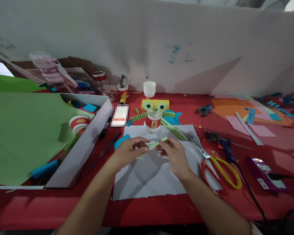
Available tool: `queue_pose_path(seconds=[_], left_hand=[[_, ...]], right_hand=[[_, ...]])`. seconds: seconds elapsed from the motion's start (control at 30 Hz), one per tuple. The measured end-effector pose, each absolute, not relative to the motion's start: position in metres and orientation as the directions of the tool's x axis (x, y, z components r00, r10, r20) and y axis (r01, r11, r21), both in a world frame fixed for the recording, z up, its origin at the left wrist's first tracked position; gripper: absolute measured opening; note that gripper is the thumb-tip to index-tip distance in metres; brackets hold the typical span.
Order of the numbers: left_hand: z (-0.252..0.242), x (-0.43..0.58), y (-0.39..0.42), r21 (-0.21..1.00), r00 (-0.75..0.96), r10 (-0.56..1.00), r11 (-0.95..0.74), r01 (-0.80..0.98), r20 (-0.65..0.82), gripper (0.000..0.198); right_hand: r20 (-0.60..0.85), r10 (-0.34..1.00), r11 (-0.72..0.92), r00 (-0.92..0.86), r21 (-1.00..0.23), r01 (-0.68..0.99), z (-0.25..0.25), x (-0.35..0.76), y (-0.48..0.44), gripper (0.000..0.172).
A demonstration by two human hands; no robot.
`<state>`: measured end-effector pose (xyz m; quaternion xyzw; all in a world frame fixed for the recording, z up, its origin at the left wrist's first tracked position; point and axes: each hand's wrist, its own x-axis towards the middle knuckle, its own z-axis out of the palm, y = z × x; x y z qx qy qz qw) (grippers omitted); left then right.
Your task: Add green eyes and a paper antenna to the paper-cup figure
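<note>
Between my two hands, over a white sheet [152,178], is a light green paper strip [157,143]. My left hand [134,148] pinches its left part between thumb and fingers. At the other side, my right hand [173,151] grips the strip with thumb and forefinger. Just beyond the hands stands a paper cup figure [153,122] in red and white. Folded green spring-like arms [139,117] stick out at its sides, and a yellow paper roll [155,103] with two round eyes sits behind it. More green strips [172,128] lie beside the cup.
Scissors [207,156] with red and yellow handles and a glue gun [224,147] lie to the right, near a purple power socket [266,174]. An open white box [80,153] with green paper stands at left. Pliers [204,110] and coloured paper [225,106] lie farther back.
</note>
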<state>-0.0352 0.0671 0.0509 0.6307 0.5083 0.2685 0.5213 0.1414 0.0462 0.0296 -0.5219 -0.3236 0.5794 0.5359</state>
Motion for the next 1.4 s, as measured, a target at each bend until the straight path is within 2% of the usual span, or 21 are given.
queue_pose_path(seconds=[0.13, 0.37, 0.43, 0.5, 0.57, 0.6, 0.63, 0.7, 0.77, 0.83, 0.93, 1.07, 1.1, 1.2, 1.33, 1.4], left_hand=[[0.047, -0.024, 0.064, 0.936, 0.313, 0.942, 0.006, 0.351, -0.124, 0.030], [0.044, -0.028, 0.068, 0.944, 0.360, 0.914, 0.066, 0.323, -0.187, 0.025], [0.040, -0.032, 0.069, 0.938, 0.352, 0.910, 0.097, 0.332, -0.218, 0.024], [0.037, -0.034, 0.068, 0.920, 0.325, 0.917, 0.097, 0.379, -0.231, 0.021], [0.034, -0.034, 0.065, 0.898, 0.312, 0.928, 0.052, 0.436, -0.205, 0.020], [0.033, -0.034, 0.062, 0.885, 0.323, 0.928, 0.015, 0.465, -0.185, 0.020], [0.033, -0.033, 0.059, 0.869, 0.342, 0.925, -0.027, 0.493, -0.165, 0.021], [0.032, -0.031, 0.051, 0.830, 0.386, 0.914, -0.118, 0.545, -0.123, 0.023], [0.033, -0.030, 0.042, 0.785, 0.408, 0.911, -0.202, 0.585, -0.069, 0.025], [0.033, -0.031, 0.034, 0.736, 0.392, 0.920, -0.274, 0.619, 0.012, 0.028], [0.031, -0.038, 0.021, 0.654, 0.329, 0.937, -0.322, 0.685, 0.117, 0.031], [0.019, -0.052, 0.003, 0.614, 0.244, 0.953, -0.301, 0.730, 0.177, 0.027], [0.016, -0.055, 0.000, 0.611, 0.228, 0.954, -0.300, 0.732, 0.195, 0.026], [0.007, -0.056, -0.006, 0.613, 0.179, 0.951, -0.300, 0.731, 0.252, 0.023], [0.005, -0.052, -0.008, 0.646, 0.130, 0.948, -0.294, 0.705, 0.290, 0.024], [0.006, -0.051, -0.010, 0.677, 0.083, 0.954, -0.264, 0.687, 0.287, 0.024]], right_hand=[[-0.218, 0.976, -0.208, 0.011, -0.943, -0.259, 0.029, 0.139, 0.043, 0.019], [-0.215, 0.975, -0.200, 0.058, -0.960, -0.196, 0.038, 0.147, 0.047, 0.019], [-0.179, 0.975, -0.152, 0.132, -0.969, -0.193, 0.044, 0.161, 0.049, 0.018], [-0.105, 0.953, -0.072, 0.286, -0.990, -0.124, 0.050, 0.188, 0.049, 0.017], [0.036, 0.903, -0.019, 0.429, -0.992, 0.125, 0.054, 0.227, 0.046, 0.014], [0.109, 0.863, -0.052, 0.493, -0.952, 0.302, 0.056, 0.249, 0.043, 0.013], [0.168, 0.845, -0.128, 0.507, -0.858, 0.498, 0.057, 0.271, 0.039, 0.011], [0.185, 0.853, -0.315, 0.487, -0.561, 0.765, 0.056, 0.308, 0.030, 0.013], [0.142, 0.863, -0.419, 0.485, -0.337, 0.843, 0.054, 0.331, 0.021, 0.020], [0.092, 0.863, -0.461, 0.496, -0.257, 0.849, 0.051, 0.341, 0.017, 0.028], [0.031, 0.815, -0.531, 0.578, -0.358, 0.768, 0.048, 0.344, 0.019, 0.031], [-0.102, 0.753, -0.590, 0.650, -0.541, 0.599, 0.051, 0.346, 0.027, 0.008], [-0.132, 0.755, -0.588, 0.643, -0.570, 0.574, 0.053, 0.347, 0.028, 0.009], [-0.189, 0.767, -0.555, 0.614, -0.675, 0.486, 0.064, 0.341, 0.026, 0.016], [-0.186, 0.789, -0.452, 0.586, -0.821, 0.348, 0.082, 0.316, 0.010, 0.015], [-0.238, 0.841, -0.342, 0.487, -0.930, 0.135, 0.087, 0.297, -0.004, 0.016]])
